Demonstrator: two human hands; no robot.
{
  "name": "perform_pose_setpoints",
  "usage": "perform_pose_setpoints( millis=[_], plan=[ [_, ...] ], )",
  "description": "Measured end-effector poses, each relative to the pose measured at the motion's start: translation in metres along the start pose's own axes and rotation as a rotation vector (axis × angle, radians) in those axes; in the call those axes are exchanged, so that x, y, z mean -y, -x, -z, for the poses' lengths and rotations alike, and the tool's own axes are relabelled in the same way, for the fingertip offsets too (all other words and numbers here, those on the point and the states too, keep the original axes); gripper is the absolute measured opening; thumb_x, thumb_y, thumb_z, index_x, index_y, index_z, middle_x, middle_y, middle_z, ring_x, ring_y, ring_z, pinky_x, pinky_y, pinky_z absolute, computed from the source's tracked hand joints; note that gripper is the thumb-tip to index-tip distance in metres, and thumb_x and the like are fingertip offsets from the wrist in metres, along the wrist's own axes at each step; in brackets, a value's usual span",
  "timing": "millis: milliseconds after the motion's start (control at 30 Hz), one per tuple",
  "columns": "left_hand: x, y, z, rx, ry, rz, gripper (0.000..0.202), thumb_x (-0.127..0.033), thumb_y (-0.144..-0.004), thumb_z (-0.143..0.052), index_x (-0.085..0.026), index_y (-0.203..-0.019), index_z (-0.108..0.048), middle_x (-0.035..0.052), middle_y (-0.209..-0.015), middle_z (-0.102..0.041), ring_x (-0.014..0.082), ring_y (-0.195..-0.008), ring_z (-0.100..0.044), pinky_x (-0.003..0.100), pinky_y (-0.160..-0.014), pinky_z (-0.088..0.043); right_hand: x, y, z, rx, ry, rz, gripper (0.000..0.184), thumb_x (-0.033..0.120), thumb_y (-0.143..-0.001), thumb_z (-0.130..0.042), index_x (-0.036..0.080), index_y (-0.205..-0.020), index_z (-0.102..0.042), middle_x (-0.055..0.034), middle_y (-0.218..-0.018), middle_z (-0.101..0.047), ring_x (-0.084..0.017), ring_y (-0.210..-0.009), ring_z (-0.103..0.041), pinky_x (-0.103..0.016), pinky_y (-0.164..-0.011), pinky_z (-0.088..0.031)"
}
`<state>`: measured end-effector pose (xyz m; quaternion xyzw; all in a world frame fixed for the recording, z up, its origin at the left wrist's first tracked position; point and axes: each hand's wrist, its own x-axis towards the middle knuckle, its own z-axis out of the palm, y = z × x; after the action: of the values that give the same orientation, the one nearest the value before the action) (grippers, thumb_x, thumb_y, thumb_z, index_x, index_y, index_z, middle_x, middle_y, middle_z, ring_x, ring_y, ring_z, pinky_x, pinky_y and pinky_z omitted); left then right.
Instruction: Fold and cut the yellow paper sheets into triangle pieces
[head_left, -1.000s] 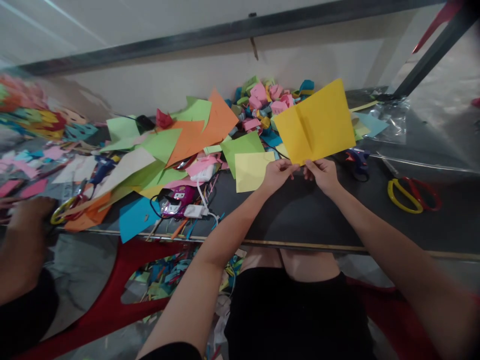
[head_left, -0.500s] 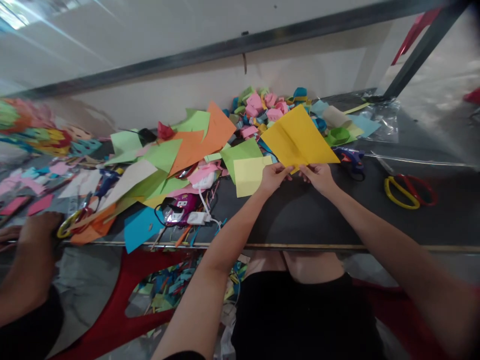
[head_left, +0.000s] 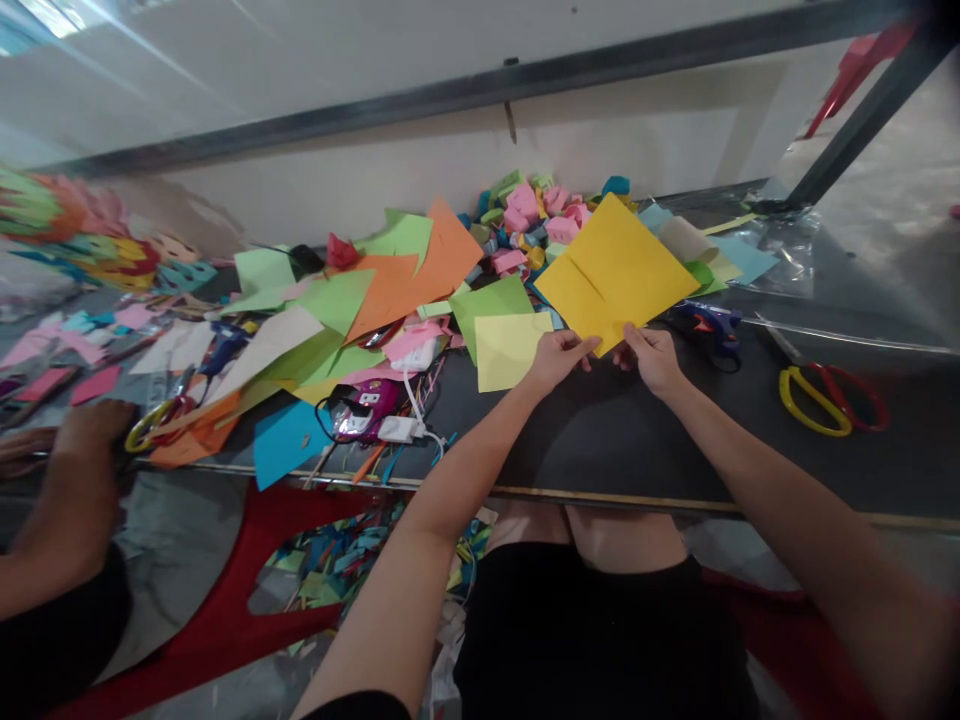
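The person's left hand (head_left: 559, 357) and right hand (head_left: 656, 358) both pinch the near corner of a square sheet of bright yellow paper (head_left: 615, 268), thumbs on top and fingers closed beneath it. The sheet hangs above the dark grey tabletop (head_left: 675, 450), turned like a diamond with its near corner at the hands and its far corner over a heap of small folded pink and blue paper pieces (head_left: 536, 212). A short crease runs in from its left side. A second ago the sheet stood steeper, with a long edge toward the hands; half a second ago it had tipped lower and flatter; now it faces the camera more fully. The grip has stayed at the same spot. A pale yellow paper square (head_left: 508, 350) lies just left of the left hand, and yellow-and-red-handled scissors (head_left: 825, 397) lie well to the right. At the far left, another person's hand (head_left: 90, 428) rests by the loose coloured sheets
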<state>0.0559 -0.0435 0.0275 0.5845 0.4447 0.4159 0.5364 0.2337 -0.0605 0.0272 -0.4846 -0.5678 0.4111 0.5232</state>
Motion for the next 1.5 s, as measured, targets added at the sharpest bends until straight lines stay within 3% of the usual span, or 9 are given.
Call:
perform_pose_setpoints(
  millis=[200, 333, 467, 733, 867, 1067, 1267, 1500],
  plan=[
    [0.002, 0.001, 0.0, -0.011, 0.012, -0.047, 0.051, -0.064, -0.073, -0.079, -0.016, -0.06, -0.063, 0.0002, -0.049, -0.061, 0.0058, -0.044, -0.05, 0.021, -0.048, -0.034, 0.003, 0.0, 0.001, 0.054, -0.004, -0.007, 0.071, 0.088, -0.072, -0.062, 0.019, -0.053, -0.059, -0.0056, -0.049, -0.06, -0.011, -0.04, -0.049, -0.025, -0.04, -0.038],
    [-0.002, 0.002, -0.002, -0.026, 0.03, -0.006, 0.046, -0.055, -0.076, -0.08, -0.017, -0.06, -0.061, -0.0008, -0.05, -0.06, 0.0064, -0.045, -0.052, 0.021, -0.049, -0.037, 0.007, 0.002, 0.001, 0.108, 0.112, -0.012, 0.06, 0.077, -0.067, -0.076, 0.019, -0.055, -0.064, -0.0043, -0.05, -0.062, -0.011, -0.041, -0.051, -0.025, -0.041, -0.038],
    [-0.002, 0.0, -0.002, -0.038, 0.081, 0.004, 0.038, -0.048, -0.08, -0.079, -0.017, -0.065, -0.064, -0.0014, -0.05, -0.06, 0.0065, -0.045, -0.051, 0.021, -0.05, -0.037, 0.008, 0.002, 0.001, 0.132, 0.112, -0.022, 0.057, 0.074, -0.068, -0.077, 0.02, -0.055, -0.063, -0.004, -0.05, -0.063, -0.011, -0.041, -0.052, -0.026, -0.043, -0.039],
    [0.002, -0.009, 0.006, -0.205, 0.079, -0.105, 0.053, -0.06, -0.081, -0.074, -0.018, -0.055, -0.054, -0.0006, -0.051, -0.06, 0.0064, -0.049, -0.051, 0.022, -0.052, -0.037, 0.006, 0.0, 0.003, 0.127, 0.132, -0.032, 0.054, 0.071, -0.068, -0.077, 0.02, -0.055, -0.064, -0.0041, -0.052, -0.063, -0.011, -0.043, -0.053, -0.027, -0.046, -0.041],
    [-0.003, -0.012, 0.013, -0.337, 0.152, -0.102, 0.045, -0.055, -0.084, -0.074, -0.019, -0.06, -0.059, -0.0021, -0.054, -0.059, 0.0075, -0.051, -0.053, 0.024, -0.054, -0.04, 0.006, 0.0, 0.006, 0.136, 0.162, -0.008, 0.052, 0.068, -0.072, -0.076, 0.021, -0.054, -0.065, -0.0041, -0.052, -0.064, -0.011, -0.044, -0.053, -0.027, -0.046, -0.041],
    [-0.005, -0.023, 0.039, -0.479, 0.228, -0.045, 0.02, -0.036, -0.084, -0.077, -0.019, -0.075, -0.07, -0.0019, -0.066, -0.063, 0.0078, -0.057, -0.06, 0.025, -0.059, -0.043, 0.002, 0.0, 0.009, 0.163, 0.307, 0.025, 0.051, 0.066, -0.078, -0.073, 0.021, -0.054, -0.067, -0.0026, -0.047, -0.062, -0.011, -0.044, -0.054, -0.027, -0.047, -0.041],
    [0.001, -0.031, 0.05, -0.602, 0.27, -0.047, 0.03, -0.046, -0.085, -0.075, -0.018, -0.077, -0.068, -0.0017, -0.073, -0.065, 0.0055, -0.055, -0.057, 0.023, -0.056, -0.04, 0.001, 0.0, 0.008, 0.164, 0.363, 0.027, 0.053, 0.068, -0.078, -0.071, 0.021, -0.054, -0.067, -0.0019, -0.046, -0.061, -0.012, -0.043, -0.055, -0.027, -0.048, -0.042],
    [0.0, -0.03, 0.051, -0.55, 0.339, -0.089, 0.03, -0.049, -0.087, -0.073, -0.019, -0.088, -0.066, -0.0037, -0.065, -0.059, 0.0062, -0.054, -0.056, 0.023, -0.052, -0.039, 0.004, 0.0, 0.012, 0.151, 0.367, 0.021, 0.052, 0.066, -0.079, -0.072, 0.022, -0.052, -0.064, -0.0024, -0.046, -0.06, -0.012, -0.042, -0.054, -0.027, -0.047, -0.041]
  ],
)
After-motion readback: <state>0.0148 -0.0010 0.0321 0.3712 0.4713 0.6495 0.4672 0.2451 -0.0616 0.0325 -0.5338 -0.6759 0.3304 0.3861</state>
